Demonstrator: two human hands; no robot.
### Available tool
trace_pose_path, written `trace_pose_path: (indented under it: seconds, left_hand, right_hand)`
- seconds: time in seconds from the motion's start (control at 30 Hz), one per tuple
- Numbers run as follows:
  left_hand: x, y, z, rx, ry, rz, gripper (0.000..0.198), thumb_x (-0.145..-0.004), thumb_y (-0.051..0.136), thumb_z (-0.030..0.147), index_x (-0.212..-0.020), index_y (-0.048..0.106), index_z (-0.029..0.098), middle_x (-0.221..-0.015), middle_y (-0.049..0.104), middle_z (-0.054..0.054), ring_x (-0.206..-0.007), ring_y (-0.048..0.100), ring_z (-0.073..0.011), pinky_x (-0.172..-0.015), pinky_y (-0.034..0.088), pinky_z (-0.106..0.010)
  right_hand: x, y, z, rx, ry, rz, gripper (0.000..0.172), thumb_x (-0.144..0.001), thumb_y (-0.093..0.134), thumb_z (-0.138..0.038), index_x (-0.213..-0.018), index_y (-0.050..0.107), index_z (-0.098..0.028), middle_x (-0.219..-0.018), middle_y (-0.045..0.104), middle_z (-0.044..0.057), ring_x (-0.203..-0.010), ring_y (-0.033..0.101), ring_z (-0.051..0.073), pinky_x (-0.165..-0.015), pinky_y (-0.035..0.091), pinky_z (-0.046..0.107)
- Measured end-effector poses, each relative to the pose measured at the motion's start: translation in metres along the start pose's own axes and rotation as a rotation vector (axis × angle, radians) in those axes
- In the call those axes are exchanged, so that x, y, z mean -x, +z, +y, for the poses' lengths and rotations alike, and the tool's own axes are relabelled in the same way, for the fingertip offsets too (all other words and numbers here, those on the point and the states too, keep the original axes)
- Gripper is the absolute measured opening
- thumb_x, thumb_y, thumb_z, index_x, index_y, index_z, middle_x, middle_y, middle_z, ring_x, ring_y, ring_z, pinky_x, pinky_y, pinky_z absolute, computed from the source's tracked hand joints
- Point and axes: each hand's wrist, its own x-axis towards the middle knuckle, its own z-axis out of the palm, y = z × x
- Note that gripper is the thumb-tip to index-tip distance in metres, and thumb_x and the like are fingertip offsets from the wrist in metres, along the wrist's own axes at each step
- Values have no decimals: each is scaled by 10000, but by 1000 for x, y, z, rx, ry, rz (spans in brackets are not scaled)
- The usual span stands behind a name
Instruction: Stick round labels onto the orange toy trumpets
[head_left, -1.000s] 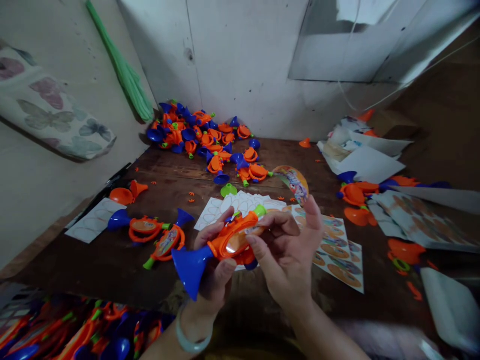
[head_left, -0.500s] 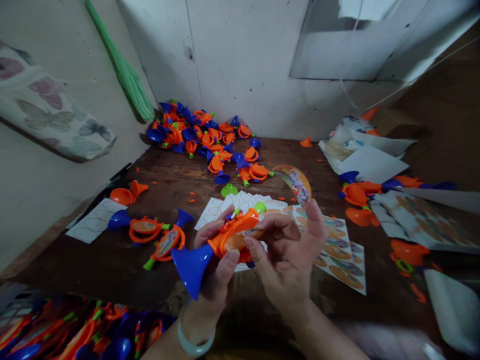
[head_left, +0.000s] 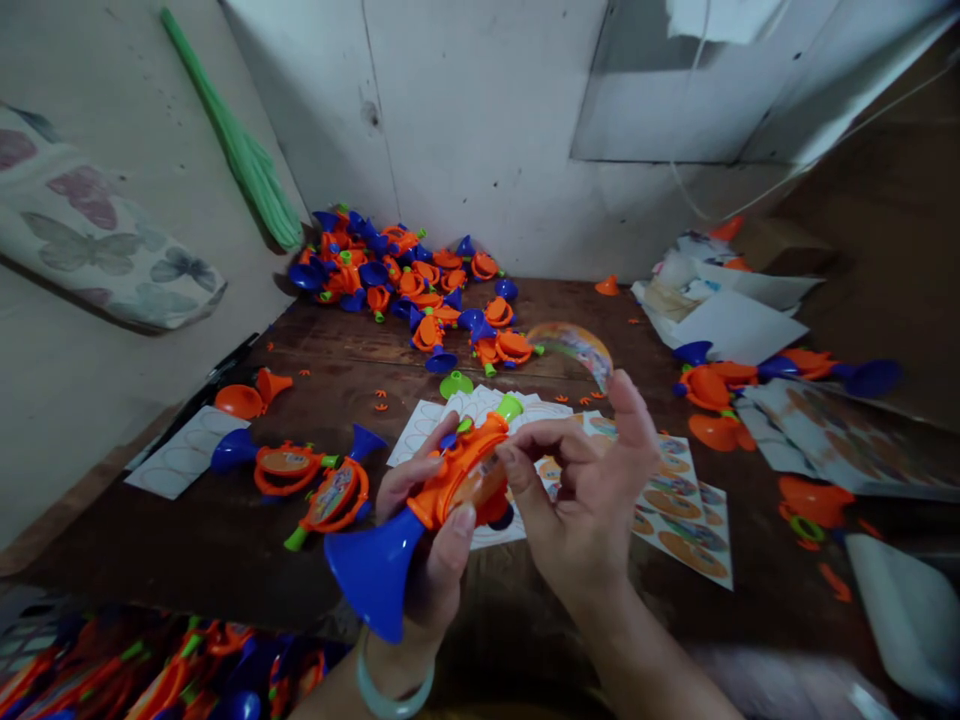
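My left hand (head_left: 435, 560) is wrapped round a toy trumpet (head_left: 459, 468) with an orange body, a blue bell pointing down left and a green mouthpiece up right. An orange oval sticker (head_left: 478, 486) lies against the trumpet's side. Thumb and forefinger of my right hand (head_left: 585, 490) pinch at that sticker's right edge. From a raised finger of the same hand hangs a second, curved printed sticker (head_left: 576, 345), clinging by one end. Beneath the hands lie white backing sheets (head_left: 414, 430) with oval outlines, and sticker sheets (head_left: 679, 500) to the right.
A heap of toy trumpets (head_left: 375, 260) sits at the back left. Two stickered trumpets (head_left: 330, 490) lie left of my hands. A crate of trumpets (head_left: 150, 670) is at lower left. Paper stacks (head_left: 847, 430), orange parts (head_left: 814, 500) and a pale container (head_left: 900, 610) stand right.
The trumpet's bell has shifted slightly down and left. The sticker now lies closer against the trumpet's side, my right fingers still at its edge. The second sticker on the raised finger has tilted.
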Motion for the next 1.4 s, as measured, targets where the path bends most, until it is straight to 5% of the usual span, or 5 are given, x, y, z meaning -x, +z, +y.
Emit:
trace_pose_path:
  seconds: [0.37, 0.6, 0.9, 1.13, 1.4]
  left_hand:
    - [1, -4, -7, 38, -54, -3, 343, -922, 873, 320, -1217, 698, 320, -1587, 682, -64, -1598, 531, -390, -1323, 421, -648]
    - [-7, 3, -1, 222, -174, 57, 407, -898, 886, 315, -1256, 694, 339, -1498, 760, -74, -1409, 718, -352, -1121, 639, -516]
    - [20, -10, -14, 214, -547, -139, 466, -990, 834, 423, -1437, 760, 316, -1671, 627, -119, -1576, 567, -368, -1255, 544, -497]
    - [5, -32, -4, -59, -358, -91, 678, -918, 916, 323, -1545, 676, 414, -1691, 611, -73, -1521, 629, -351, -1245, 555, -469]
    - [-7, -31, 2, 194, -412, -184, 643, -884, 929, 234, -1486, 750, 370, -1665, 638, -101, -1469, 673, -373, -1170, 617, -430]
  right_hand:
    - [1, 7, 7, -40, -20, -30, 864, -1020, 714, -114, -1668, 269, -473, -913, 690, -51, -802, 722, 207, -798, 673, 441]
    - [-5, 2, 38, 39, 30, 112, 950, -945, 855, -369, -1683, 268, -480, -1754, 329, 120, -1445, 589, 357, -1062, 637, 596]
    - [-6, 13, 36, -144, -61, 144, 853, -989, 767, -196, -1628, 328, -552, -1564, 476, 52, -1079, 761, 209, -953, 712, 481]
    - [18, 3, 6, -353, 81, -438, 917, -787, 1010, -451, -1581, 551, -437, -1715, 444, 108, -1343, 707, 352, -976, 727, 534]
    - [-4, -4, 5, -420, 391, -199, 144, -938, 860, -237, -981, 724, -261, -824, 738, -43, -670, 706, 102, -611, 609, 183]
